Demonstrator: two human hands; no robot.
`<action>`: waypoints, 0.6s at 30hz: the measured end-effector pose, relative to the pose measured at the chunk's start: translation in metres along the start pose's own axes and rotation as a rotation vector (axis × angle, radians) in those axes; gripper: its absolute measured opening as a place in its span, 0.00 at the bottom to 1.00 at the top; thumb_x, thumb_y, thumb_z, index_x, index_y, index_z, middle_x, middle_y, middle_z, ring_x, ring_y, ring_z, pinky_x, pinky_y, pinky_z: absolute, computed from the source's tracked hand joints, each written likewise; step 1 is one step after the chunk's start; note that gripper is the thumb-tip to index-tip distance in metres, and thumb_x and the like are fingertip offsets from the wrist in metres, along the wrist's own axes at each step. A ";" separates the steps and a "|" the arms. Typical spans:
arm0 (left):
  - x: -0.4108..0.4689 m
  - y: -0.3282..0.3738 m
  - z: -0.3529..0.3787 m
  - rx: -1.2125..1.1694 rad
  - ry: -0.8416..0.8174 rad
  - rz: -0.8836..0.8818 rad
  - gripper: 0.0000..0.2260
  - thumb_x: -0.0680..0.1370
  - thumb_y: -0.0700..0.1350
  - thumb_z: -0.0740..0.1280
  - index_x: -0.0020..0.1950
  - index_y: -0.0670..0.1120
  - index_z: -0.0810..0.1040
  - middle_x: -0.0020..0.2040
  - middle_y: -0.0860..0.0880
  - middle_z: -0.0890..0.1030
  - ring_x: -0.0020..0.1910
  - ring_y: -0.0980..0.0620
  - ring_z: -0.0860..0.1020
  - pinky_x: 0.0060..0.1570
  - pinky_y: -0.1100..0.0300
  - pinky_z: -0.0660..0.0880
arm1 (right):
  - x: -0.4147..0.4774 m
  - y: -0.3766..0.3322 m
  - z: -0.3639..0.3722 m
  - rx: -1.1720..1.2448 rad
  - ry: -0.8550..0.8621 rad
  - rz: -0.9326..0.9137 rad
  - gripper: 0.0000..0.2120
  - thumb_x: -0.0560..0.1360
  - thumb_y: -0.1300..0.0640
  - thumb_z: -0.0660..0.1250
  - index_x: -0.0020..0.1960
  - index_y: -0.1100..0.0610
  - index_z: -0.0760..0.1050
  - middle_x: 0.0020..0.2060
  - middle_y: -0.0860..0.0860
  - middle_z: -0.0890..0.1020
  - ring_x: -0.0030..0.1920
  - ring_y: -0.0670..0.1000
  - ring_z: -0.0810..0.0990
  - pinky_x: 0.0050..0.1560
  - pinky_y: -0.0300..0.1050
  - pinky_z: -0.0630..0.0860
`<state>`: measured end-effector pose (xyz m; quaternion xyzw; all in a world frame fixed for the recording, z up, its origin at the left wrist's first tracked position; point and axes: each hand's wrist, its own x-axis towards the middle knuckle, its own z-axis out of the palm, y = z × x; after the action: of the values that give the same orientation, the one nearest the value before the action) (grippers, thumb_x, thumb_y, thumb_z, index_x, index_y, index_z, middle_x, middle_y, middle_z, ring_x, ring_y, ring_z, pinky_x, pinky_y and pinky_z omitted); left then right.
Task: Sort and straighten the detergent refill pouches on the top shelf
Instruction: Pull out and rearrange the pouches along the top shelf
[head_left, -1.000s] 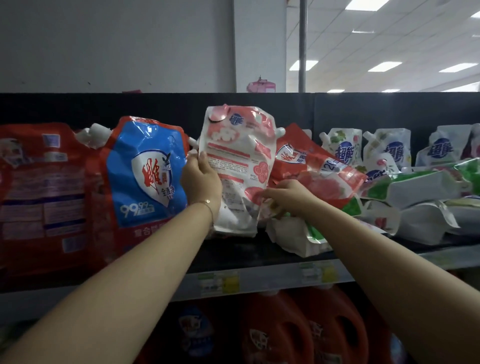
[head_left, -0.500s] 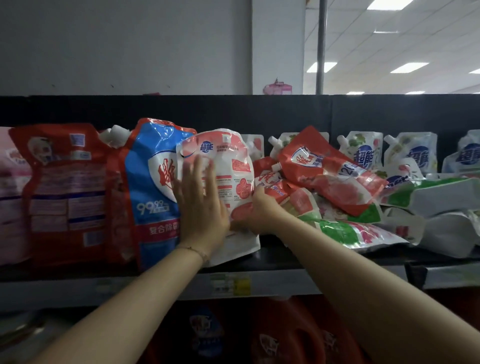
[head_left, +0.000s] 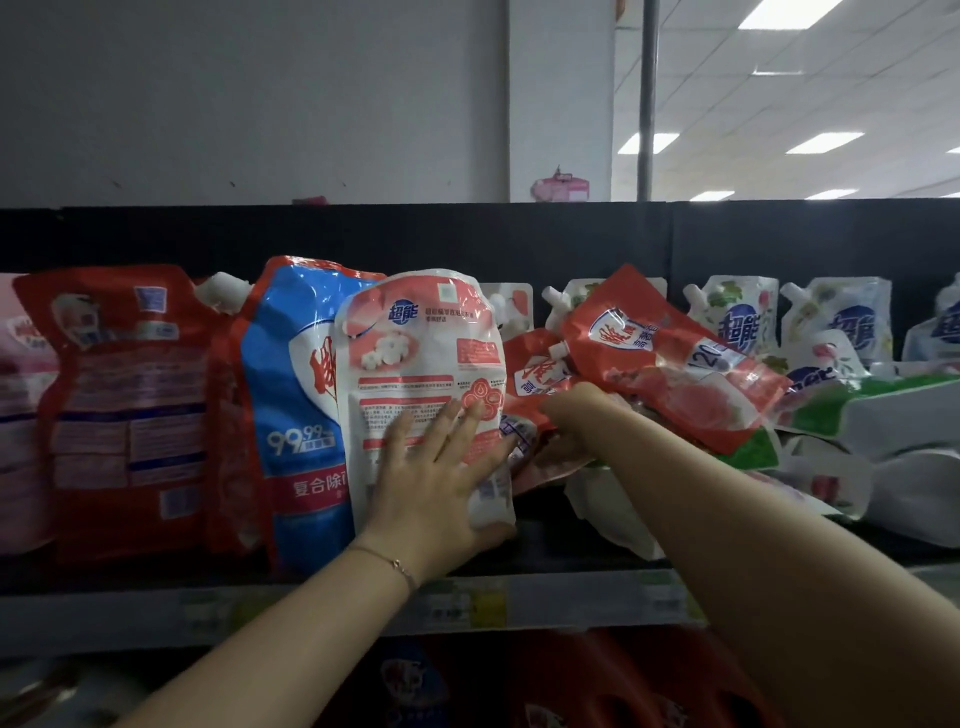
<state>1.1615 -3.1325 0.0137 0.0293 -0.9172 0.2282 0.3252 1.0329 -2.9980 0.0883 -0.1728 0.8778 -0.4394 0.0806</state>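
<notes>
At the left end of the top shelf (head_left: 571, 597) a red refill pouch (head_left: 124, 395) stands upright with its printed back outward, the glossy film creased. Beside it a blue-and-red pouch (head_left: 296, 415) stands with a white screw spout at its upper corner. Overlapping its right edge is the white-and-pink pouch (head_left: 421, 353), upright, rounded at the top, its shiny plastic wrinkled.

The left hand (head_left: 441, 483) lies flat on this pouch's lower front, fingers straight and spread, pressing it, with the thumb tucked under the bottom right corner; a thin bracelet (head_left: 395, 564) circles the wrist.

Just right, the right hand (head_left: 576, 415) reaches into a heap of tilted red pouches (head_left: 670, 358). Its fingers are buried among them, so whether it holds one cannot be told.

Behind the heap, white pouches with blue logos (head_left: 737, 317) stand upright against the black back panel. Farther right, green-and-white pouches (head_left: 883, 410) lie flat in a stack.
</notes>
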 end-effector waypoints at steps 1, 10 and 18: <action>0.000 0.001 0.001 -0.008 -0.029 -0.025 0.37 0.70 0.76 0.47 0.76 0.61 0.56 0.78 0.46 0.56 0.77 0.43 0.52 0.69 0.35 0.42 | 0.007 0.001 0.004 0.207 0.047 0.026 0.14 0.76 0.55 0.66 0.60 0.59 0.75 0.54 0.56 0.81 0.50 0.57 0.82 0.50 0.50 0.80; -0.001 0.007 -0.003 0.013 0.042 -0.124 0.34 0.71 0.75 0.46 0.75 0.66 0.48 0.78 0.47 0.39 0.77 0.41 0.38 0.59 0.28 0.27 | 0.018 -0.010 0.040 0.562 0.287 -0.002 0.04 0.75 0.60 0.64 0.47 0.60 0.76 0.40 0.55 0.81 0.37 0.55 0.79 0.32 0.43 0.74; -0.002 0.006 0.000 0.012 -0.002 -0.155 0.35 0.73 0.74 0.46 0.75 0.64 0.36 0.77 0.48 0.31 0.74 0.42 0.30 0.59 0.27 0.30 | 0.031 -0.026 0.052 0.175 0.617 -0.542 0.12 0.78 0.58 0.59 0.36 0.56 0.66 0.33 0.50 0.75 0.33 0.49 0.72 0.34 0.42 0.68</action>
<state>1.1615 -3.1274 0.0099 0.1025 -0.9111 0.2078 0.3408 1.0258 -3.0629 0.0785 -0.2500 0.7430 -0.5488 -0.2903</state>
